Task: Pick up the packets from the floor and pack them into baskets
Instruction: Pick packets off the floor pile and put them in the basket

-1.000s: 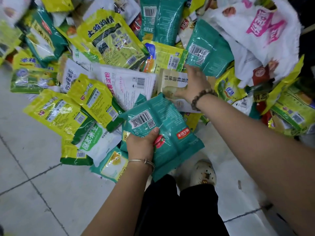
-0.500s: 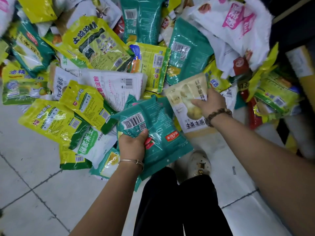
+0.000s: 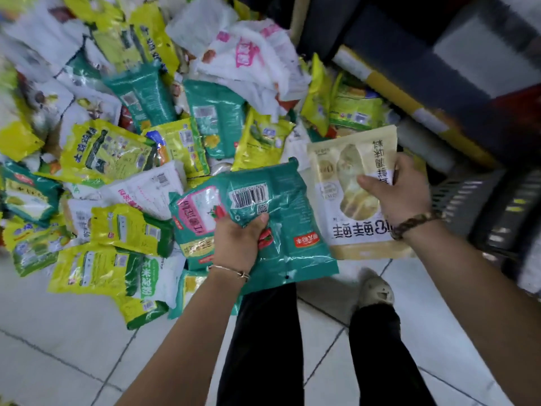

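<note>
Left hand (image 3: 237,244): your fingers curl round a stack of teal packets (image 3: 292,230), thumb by the barcode. Two packets show in it, one with a pink label under one with a barcode.
Right hand (image 3: 401,194): you grip one beige packet (image 3: 345,183) at its right edge, held off the ground just beside the teal stack.
Pile (image 3: 117,153): yellow-green, teal and white packets overlap on the tiled floor (image 3: 58,347) ahead of you. They are too many and too blurred for an exact count.
Basket (image 3: 459,197): dark and slatted, near your right hand; you cannot tell whether it is one or two.
Wrists: one thin bangle (image 3: 231,271) on the left, one bead bracelet (image 3: 415,224) on the right.
Feet: one pale shoe (image 3: 377,291) shows.
</note>
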Tool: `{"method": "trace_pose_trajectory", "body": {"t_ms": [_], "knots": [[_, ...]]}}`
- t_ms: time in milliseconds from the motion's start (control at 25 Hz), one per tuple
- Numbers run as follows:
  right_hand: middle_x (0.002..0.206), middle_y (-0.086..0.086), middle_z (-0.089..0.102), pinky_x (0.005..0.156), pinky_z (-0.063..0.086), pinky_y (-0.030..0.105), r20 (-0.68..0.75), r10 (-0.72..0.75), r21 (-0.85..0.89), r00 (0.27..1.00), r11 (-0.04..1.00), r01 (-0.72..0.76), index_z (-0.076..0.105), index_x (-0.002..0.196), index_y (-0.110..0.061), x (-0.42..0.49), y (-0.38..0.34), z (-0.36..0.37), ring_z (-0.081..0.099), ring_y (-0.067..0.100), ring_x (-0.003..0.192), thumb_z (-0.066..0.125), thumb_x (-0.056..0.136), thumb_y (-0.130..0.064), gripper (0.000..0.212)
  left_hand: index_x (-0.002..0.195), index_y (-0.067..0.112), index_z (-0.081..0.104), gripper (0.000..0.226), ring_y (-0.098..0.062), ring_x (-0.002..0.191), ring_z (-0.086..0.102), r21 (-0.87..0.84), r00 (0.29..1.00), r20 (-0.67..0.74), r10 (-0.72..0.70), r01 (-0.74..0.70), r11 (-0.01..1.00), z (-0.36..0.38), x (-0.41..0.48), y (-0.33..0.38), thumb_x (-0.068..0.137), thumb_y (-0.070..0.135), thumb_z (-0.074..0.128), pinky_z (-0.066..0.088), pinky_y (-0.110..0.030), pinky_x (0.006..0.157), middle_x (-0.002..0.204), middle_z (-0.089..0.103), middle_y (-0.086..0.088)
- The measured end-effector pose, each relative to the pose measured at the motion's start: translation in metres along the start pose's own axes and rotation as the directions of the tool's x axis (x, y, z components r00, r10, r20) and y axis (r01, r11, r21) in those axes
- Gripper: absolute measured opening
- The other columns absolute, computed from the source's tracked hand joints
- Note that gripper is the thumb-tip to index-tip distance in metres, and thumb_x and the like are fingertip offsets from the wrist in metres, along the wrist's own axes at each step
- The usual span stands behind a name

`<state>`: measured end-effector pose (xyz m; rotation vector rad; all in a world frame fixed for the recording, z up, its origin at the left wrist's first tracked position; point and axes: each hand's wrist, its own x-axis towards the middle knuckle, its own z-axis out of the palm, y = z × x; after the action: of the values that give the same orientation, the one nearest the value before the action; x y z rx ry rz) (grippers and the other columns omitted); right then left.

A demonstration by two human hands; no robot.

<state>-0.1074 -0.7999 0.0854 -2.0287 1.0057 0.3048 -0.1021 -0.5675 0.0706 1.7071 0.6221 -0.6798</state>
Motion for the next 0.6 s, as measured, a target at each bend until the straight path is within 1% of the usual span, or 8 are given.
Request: {"method": "trace_pose_trajectory", "body": {"t_ms": [120, 200, 280, 360, 400, 440, 520, 600], "knots": [[0.097, -0.001, 0.058, 0.075, 0.039, 0.024, -0.069, 0.022, 0.063, 0.997, 0.998, -0.018, 0.055, 0.112, -0.009, -0.017, 0.030, -0.060, 0.055, 0.016, 0.090, 0.071, 0.081, -0.017, 0.036, 0.069, 0.011, 0.057, 0.025, 0.000, 0.037, 0.049, 0.001, 0.993, 0.113, 0.046, -0.047, 0.999, 0.045, -0.037, 0.019, 0.088, -0.005, 0.056, 0.043, -0.016, 0.039, 0.042, 0.056, 0.010], [0.095, -0.003, 0.057, 0.073, 0.037, 0.024, -0.110, 0.034, 0.066, 0.993, 0.997, -0.027, 0.055, 0.111, -0.012, -0.032, 0.053, -0.101, 0.053, 0.015, 0.088, 0.070, 0.082, -0.020, 0.034, 0.070, 0.011, 0.056, 0.026, -0.001, 0.038, 0.048, 0.010, 0.989, 0.133, 0.071, -0.073, 0.997, 0.077, -0.064, 0.027, 0.089, -0.006, 0.054, 0.044, -0.017, 0.039, 0.043, 0.056, 0.009], [0.095, -0.003, 0.056, 0.066, 0.036, 0.020, -0.171, 0.051, 0.095, 0.984, 0.995, -0.035, 0.056, 0.113, -0.011, -0.048, 0.077, -0.143, 0.052, 0.013, 0.083, 0.069, 0.083, -0.019, 0.033, 0.071, 0.013, 0.058, 0.026, -0.002, 0.039, 0.049, 0.043, 0.979, 0.176, 0.101, -0.110, 0.993, 0.111, -0.097, 0.036, 0.089, -0.005, 0.053, 0.047, -0.020, 0.042, 0.046, 0.056, 0.007], [0.095, -0.003, 0.058, 0.058, 0.040, 0.014, -0.229, 0.097, 0.174, 0.968, 0.983, -0.058, 0.056, 0.111, -0.010, -0.064, 0.106, -0.189, 0.053, 0.009, 0.075, 0.069, 0.083, -0.015, 0.031, 0.072, 0.013, 0.058, 0.028, 0.000, 0.040, 0.050, 0.030, 0.961, 0.249, 0.118, -0.130, 0.991, 0.152, -0.136, 0.046, 0.090, -0.007, 0.051, 0.047, -0.016, 0.042, 0.048, 0.054, 0.006], [0.094, -0.002, 0.059, 0.060, 0.043, 0.011, -0.251, 0.133, 0.227, 0.959, 0.971, -0.076, 0.056, 0.109, -0.011, -0.072, 0.123, -0.210, 0.054, 0.008, 0.074, 0.070, 0.082, -0.014, 0.030, 0.072, 0.015, 0.058, 0.028, -0.001, 0.043, 0.052, 0.047, 0.950, 0.283, 0.130, -0.149, 0.988, 0.171, -0.153, 0.046, 0.089, -0.007, 0.052, 0.048, -0.015, 0.044, 0.049, 0.056, 0.006], [0.093, -0.002, 0.061, 0.062, 0.046, 0.014, -0.275, 0.171, 0.274, 0.946, 0.957, -0.093, 0.057, 0.107, -0.012, -0.080, 0.140, -0.230, 0.056, 0.007, 0.073, 0.070, 0.082, -0.014, 0.029, 0.072, 0.018, 0.060, 0.029, -0.005, 0.048, 0.056, 0.076, 0.937, 0.319, 0.140, -0.172, 0.982, 0.192, -0.169, 0.047, 0.089, -0.005, 0.053, 0.051, -0.017, 0.047, 0.050, 0.059, 0.007], [0.089, 0.000, 0.062, 0.057, 0.047, 0.013, -0.327, 0.239, 0.340, 0.914, 0.932, -0.122, 0.057, 0.101, -0.014, -0.095, 0.176, -0.270, 0.056, 0.002, 0.069, 0.072, 0.080, -0.011, 0.026, 0.072, 0.024, 0.063, 0.032, -0.014, 0.055, 0.061, 0.125, 0.911, 0.380, 0.159, -0.220, 0.967, 0.233, -0.196, 0.042, 0.088, -0.002, 0.056, 0.056, -0.027, 0.054, 0.053, 0.063, 0.011], [0.088, 0.001, 0.063, 0.052, 0.046, 0.009, -0.361, 0.295, 0.374, 0.885, 0.915, -0.153, 0.059, 0.099, -0.014, -0.105, 0.209, -0.299, 0.057, 0.002, 0.068, 0.072, 0.080, -0.009, 0.024, 0.073, 0.026, 0.061, 0.033, -0.008, 0.054, 0.063, 0.179, 0.880, 0.439, 0.181, -0.283, 0.942, 0.268, -0.217, 0.040, 0.088, -0.003, 0.055, 0.053, -0.017, 0.054, 0.051, 0.062, 0.016]]}}
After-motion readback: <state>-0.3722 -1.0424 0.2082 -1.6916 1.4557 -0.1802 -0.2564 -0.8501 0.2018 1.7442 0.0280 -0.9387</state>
